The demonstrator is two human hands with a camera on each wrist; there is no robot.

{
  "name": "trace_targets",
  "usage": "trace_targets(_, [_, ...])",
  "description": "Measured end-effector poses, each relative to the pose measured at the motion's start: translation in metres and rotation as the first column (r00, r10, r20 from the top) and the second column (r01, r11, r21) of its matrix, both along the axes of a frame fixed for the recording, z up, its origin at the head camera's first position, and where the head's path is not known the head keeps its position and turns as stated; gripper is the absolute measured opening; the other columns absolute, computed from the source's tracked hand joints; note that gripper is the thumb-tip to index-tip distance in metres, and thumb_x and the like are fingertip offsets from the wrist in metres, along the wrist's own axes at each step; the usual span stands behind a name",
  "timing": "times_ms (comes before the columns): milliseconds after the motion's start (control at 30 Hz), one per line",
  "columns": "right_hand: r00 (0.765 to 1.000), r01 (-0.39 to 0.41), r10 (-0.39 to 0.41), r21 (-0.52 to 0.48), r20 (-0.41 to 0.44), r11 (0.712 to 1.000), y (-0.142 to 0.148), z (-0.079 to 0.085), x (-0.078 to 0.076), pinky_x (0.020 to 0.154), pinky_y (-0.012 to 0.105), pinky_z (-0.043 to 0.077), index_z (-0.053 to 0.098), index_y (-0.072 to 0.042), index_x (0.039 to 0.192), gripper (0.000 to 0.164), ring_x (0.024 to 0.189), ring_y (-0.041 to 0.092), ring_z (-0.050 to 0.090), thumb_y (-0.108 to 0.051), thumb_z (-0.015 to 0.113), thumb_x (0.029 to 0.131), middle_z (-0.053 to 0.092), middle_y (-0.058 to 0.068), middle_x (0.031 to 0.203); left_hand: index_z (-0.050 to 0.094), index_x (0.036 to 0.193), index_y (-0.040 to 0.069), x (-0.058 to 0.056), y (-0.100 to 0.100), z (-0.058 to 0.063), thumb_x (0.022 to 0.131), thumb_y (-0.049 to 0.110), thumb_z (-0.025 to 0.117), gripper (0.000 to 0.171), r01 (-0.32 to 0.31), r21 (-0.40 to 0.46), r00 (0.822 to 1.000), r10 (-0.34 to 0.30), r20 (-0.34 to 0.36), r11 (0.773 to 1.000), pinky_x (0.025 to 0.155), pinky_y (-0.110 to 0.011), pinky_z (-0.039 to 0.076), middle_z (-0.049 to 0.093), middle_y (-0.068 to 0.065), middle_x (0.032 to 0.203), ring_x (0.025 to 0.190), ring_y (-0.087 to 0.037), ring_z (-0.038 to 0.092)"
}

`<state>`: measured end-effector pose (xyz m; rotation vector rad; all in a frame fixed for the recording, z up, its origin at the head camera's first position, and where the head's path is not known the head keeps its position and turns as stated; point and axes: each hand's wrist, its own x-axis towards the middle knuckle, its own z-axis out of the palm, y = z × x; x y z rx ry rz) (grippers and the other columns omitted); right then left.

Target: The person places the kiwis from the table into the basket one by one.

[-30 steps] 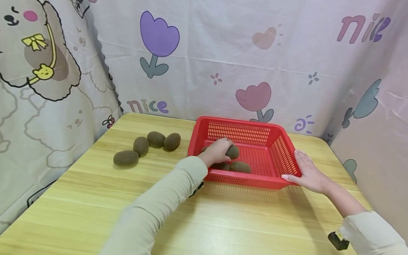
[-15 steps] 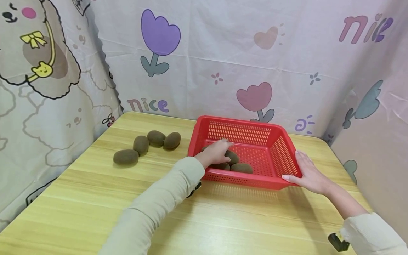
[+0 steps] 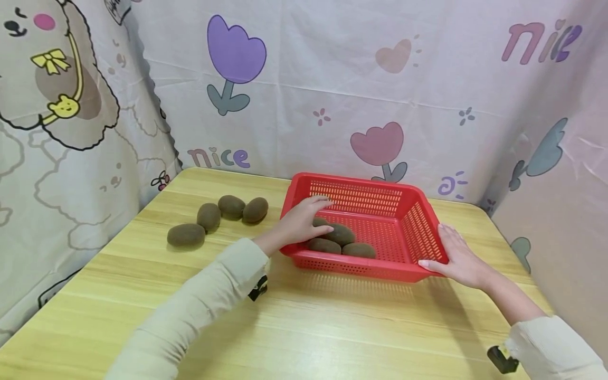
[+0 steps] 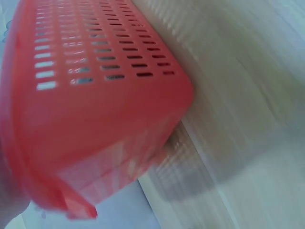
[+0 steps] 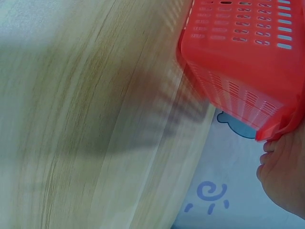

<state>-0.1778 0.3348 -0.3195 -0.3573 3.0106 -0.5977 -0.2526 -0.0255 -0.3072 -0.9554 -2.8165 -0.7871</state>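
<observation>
A red plastic basket with slotted walls stands on the table, several brown kiwis lying in its left part. My left hand is over the basket's left rim with fingers stretched out and holds nothing. Its thumb is close above the kiwis; whether it touches one I cannot tell. My right hand holds the basket's right rim, thumb on the front corner and fingers along the side. In the left wrist view the basket's outer wall fills much of the picture, and the left hand is mostly cut off.
More kiwis lie in a curved row on the wooden table, left of the basket. A patterned cloth hangs behind the table and at both sides. The basket stands near the table's back edge.
My left hand has let go of a kiwi inside the basket and drawn back left to the rim, its fingers spreading. The right hand has stayed on the basket.
</observation>
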Motion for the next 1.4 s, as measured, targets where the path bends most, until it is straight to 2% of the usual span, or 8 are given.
trace_targets(267, [1.0, 0.003, -0.003, 0.0, 0.003, 1.0, -0.001, 0.0, 0.0, 0.101, 0.073, 0.011, -0.001, 0.009, 0.145, 0.108, 0.135, 0.053, 0.004, -0.047, 0.064, 0.08, 0.006, 0.036, 0.148, 0.052, 0.131, 0.006, 0.006, -0.024, -0.001, 0.081, 0.031, 0.071, 0.059, -0.02, 0.147, 0.996, 0.033, -0.085, 0.989, 0.107, -0.046, 0.036, 0.04, -0.013, 0.144, 0.133, -0.029, 0.038])
trace_targets(400, [1.0, 0.006, -0.006, -0.001, 0.011, 1.0, 0.0, 0.0, 0.001, 0.101, 0.073, 0.011, -0.002, 0.009, 0.145, 0.109, 0.135, 0.053, 0.004, -0.048, 0.064, 0.079, 0.006, 0.036, 0.148, 0.052, 0.13, 0.005, 0.008, -0.037, -0.003, 0.08, 0.032, 0.072, 0.06, -0.042, 0.177, 0.992, 0.062, -0.111, 0.983, 0.105, -0.05, 0.037, 0.04, -0.014, 0.145, 0.133, -0.032, 0.037])
trace_targets(600, [1.0, 0.011, -0.011, -0.001, 0.015, 1.0, 0.0, 0.0, 0.002, 0.101, 0.073, 0.01, -0.003, 0.009, 0.145, 0.109, 0.135, 0.053, 0.002, -0.048, 0.063, 0.08, 0.004, 0.037, 0.148, 0.052, 0.13, 0.004, 0.006, -0.058, -0.009, 0.079, 0.031, 0.073, 0.062, -0.079, 0.219, 0.983, 0.112, -0.143, 0.972, 0.1, -0.05, 0.042, 0.036, -0.015, 0.147, 0.133, -0.033, 0.038])
trace_targets(833, [1.0, 0.015, -0.015, 0.005, 0.016, 1.0, -0.001, 0.001, 0.001, 0.1, 0.073, 0.011, -0.003, 0.008, 0.145, 0.11, 0.134, 0.053, 0.004, -0.05, 0.063, 0.079, 0.005, 0.036, 0.148, 0.051, 0.131, 0.003, 0.008, -0.08, -0.016, 0.077, 0.03, 0.074, 0.065, -0.113, 0.247, 0.98, 0.148, -0.13, 0.962, 0.101, -0.054, 0.039, 0.038, -0.018, 0.145, 0.131, -0.037, 0.038])
trace_targets(1033, [1.0, 0.014, -0.014, 0.002, 0.019, 1.0, -0.001, 0.001, 0.0, 0.101, 0.073, 0.011, -0.003, 0.009, 0.145, 0.11, 0.135, 0.053, 0.003, -0.049, 0.064, 0.079, 0.004, 0.036, 0.148, 0.051, 0.13, 0.001, 0.009, -0.099, -0.022, 0.076, 0.03, 0.076, 0.066, -0.122, 0.252, 0.974, 0.165, -0.155, 0.96, 0.104, -0.055, 0.035, 0.039, -0.019, 0.144, 0.132, -0.038, 0.036])
trace_targets(1267, [1.0, 0.016, -0.016, 0.006, 0.018, 1.0, -0.001, 0.002, 0.001, 0.101, 0.073, 0.011, -0.003, 0.009, 0.145, 0.11, 0.135, 0.053, 0.004, -0.05, 0.063, 0.079, 0.005, 0.036, 0.148, 0.05, 0.131, 0.001, 0.013, -0.123, -0.029, 0.075, 0.029, 0.077, 0.068, -0.154, 0.216, 0.963, 0.196, -0.188, 0.964, 0.106, -0.054, 0.033, 0.04, -0.022, 0.142, 0.131, -0.038, 0.036])
trace_targets(1400, [1.0, 0.013, -0.013, 0.01, 0.015, 1.0, -0.001, 0.001, 0.001, 0.101, 0.073, 0.011, -0.003, 0.008, 0.145, 0.11, 0.135, 0.053, 0.004, -0.05, 0.063, 0.079, 0.005, 0.036, 0.148, 0.047, 0.133, 0.0, 0.015, -0.137, -0.031, 0.075, 0.029, 0.077, 0.072, -0.19, 0.192, 0.958, 0.224, -0.18, 0.963, 0.105, -0.056, 0.033, 0.039, -0.023, 0.142, 0.132, -0.039, 0.034])
